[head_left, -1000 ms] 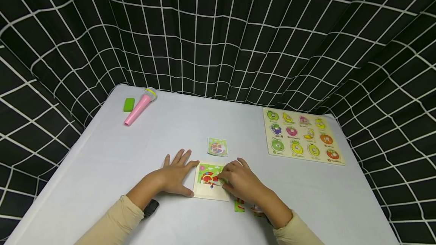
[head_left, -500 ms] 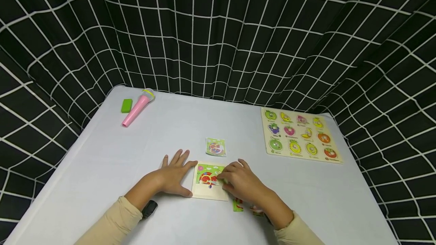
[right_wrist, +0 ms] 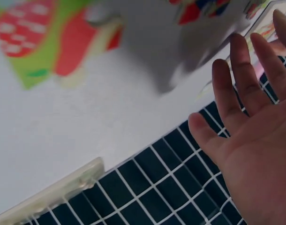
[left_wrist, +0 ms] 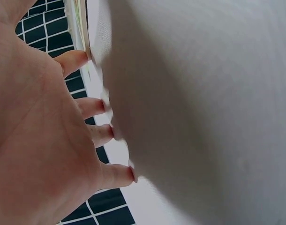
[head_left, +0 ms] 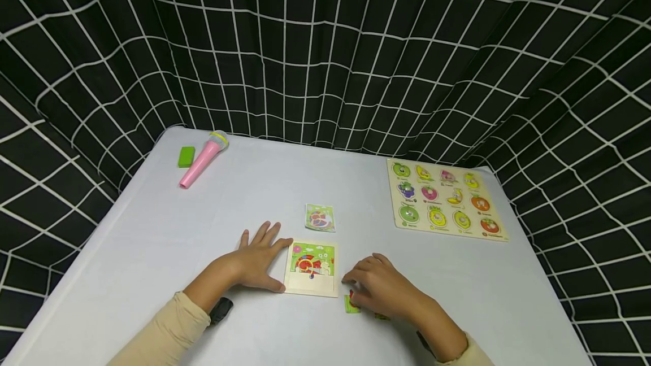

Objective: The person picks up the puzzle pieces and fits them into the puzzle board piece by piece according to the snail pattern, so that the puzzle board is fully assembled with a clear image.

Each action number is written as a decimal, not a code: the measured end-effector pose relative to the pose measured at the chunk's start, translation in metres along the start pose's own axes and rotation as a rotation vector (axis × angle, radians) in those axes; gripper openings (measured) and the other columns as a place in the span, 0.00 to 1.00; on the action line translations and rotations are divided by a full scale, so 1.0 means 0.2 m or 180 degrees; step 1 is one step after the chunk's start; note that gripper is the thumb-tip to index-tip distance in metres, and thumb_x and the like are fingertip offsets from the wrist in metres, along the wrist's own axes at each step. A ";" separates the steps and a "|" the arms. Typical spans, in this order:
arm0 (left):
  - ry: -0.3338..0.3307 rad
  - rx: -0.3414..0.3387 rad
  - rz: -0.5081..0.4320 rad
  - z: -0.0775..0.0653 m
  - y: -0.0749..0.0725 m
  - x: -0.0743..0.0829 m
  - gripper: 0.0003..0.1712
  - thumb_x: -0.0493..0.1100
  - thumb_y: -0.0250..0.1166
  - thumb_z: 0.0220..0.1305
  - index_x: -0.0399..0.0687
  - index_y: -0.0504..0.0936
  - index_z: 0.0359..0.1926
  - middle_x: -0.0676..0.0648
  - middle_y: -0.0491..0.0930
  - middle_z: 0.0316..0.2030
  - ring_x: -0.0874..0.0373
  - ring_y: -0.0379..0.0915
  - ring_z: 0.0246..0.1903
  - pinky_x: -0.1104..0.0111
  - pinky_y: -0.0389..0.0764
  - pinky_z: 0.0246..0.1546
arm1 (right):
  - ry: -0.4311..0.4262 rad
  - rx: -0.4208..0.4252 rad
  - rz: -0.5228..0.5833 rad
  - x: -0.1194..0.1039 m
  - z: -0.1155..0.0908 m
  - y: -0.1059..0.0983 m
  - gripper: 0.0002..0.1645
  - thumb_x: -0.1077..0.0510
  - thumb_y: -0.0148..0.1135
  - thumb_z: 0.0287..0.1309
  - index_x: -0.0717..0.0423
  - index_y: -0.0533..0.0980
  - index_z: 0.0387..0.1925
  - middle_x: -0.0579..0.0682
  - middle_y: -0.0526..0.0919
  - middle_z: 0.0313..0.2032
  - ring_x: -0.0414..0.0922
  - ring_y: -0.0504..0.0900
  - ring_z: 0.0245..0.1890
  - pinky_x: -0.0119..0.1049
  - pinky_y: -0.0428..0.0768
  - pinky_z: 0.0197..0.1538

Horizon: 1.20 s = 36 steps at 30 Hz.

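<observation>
A small square wooden jigsaw tray (head_left: 311, 286) lies in front of me, its upper part filled with a red and green picture of a snail-like figure. The lower strip shows bare wood. My left hand (head_left: 256, 261) rests at its left side with spread fingers, thumb and forefinger touching the edge. To the right of the tray my right hand (head_left: 386, 290) hovers over loose jigsaw pieces, with fingers loosely bent and nothing seen between them. One green and red piece (head_left: 351, 306) peeks out under its thumb. Another piece (head_left: 381, 317) is mostly hidden below the hand.
A small picture card (head_left: 319, 217) lies just beyond the tray. At the back right is a wooden fruit puzzle board (head_left: 450, 230). A pink toy microphone (head_left: 200, 164) and a green block (head_left: 186, 157) lie at the back left. Black gridded cloth surrounds the table.
My right hand has left the tray's right side and moved right and nearer to me, over the loose pieces. My left hand has stayed at the tray's edge.
</observation>
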<state>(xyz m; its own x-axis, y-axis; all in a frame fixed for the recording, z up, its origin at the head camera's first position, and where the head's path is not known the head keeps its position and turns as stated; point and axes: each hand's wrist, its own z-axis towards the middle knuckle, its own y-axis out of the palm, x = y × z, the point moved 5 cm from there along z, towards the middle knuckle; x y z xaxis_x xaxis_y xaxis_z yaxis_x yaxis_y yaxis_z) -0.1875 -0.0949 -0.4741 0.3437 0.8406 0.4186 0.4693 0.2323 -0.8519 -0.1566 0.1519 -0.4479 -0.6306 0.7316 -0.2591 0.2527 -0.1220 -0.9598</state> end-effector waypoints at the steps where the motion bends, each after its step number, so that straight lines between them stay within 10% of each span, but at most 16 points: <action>1: -0.0002 -0.0003 0.0000 0.00 0.00 0.00 0.57 0.64 0.73 0.46 0.54 0.58 0.73 0.36 0.40 0.76 0.37 0.29 0.75 0.30 0.38 0.64 | -0.0008 -0.0021 0.0027 0.00 -0.02 0.00 0.16 0.50 0.72 0.51 0.47 0.83 0.44 0.40 0.83 0.42 0.44 0.78 0.50 0.58 0.64 0.64; 21: -0.0027 -0.0001 0.0024 0.00 0.00 0.00 0.57 0.64 0.73 0.46 0.54 0.59 0.73 0.36 0.40 0.76 0.37 0.29 0.75 0.30 0.39 0.64 | -0.0302 0.0213 -0.0019 -0.04 -0.08 0.01 0.17 0.54 0.75 0.47 0.44 0.83 0.42 0.36 0.79 0.38 0.38 0.75 0.45 0.56 0.65 0.64; 36: 0.0002 0.0034 0.0061 0.01 0.00 -0.01 0.57 0.65 0.73 0.46 0.54 0.59 0.73 0.36 0.41 0.76 0.37 0.30 0.75 0.30 0.40 0.64 | -0.0465 0.0245 -0.0252 -0.20 0.13 -0.02 0.15 0.52 0.73 0.50 0.43 0.82 0.42 0.38 0.81 0.41 0.41 0.75 0.49 0.57 0.61 0.67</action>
<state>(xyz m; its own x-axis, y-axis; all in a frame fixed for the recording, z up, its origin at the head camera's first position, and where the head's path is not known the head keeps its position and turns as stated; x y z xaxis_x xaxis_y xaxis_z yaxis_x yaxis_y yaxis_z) -0.1893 -0.0959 -0.4755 0.3530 0.8446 0.4024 0.4540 0.2214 -0.8631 -0.1524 0.1055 -0.4374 -0.7477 0.6364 -0.1899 0.1446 -0.1231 -0.9818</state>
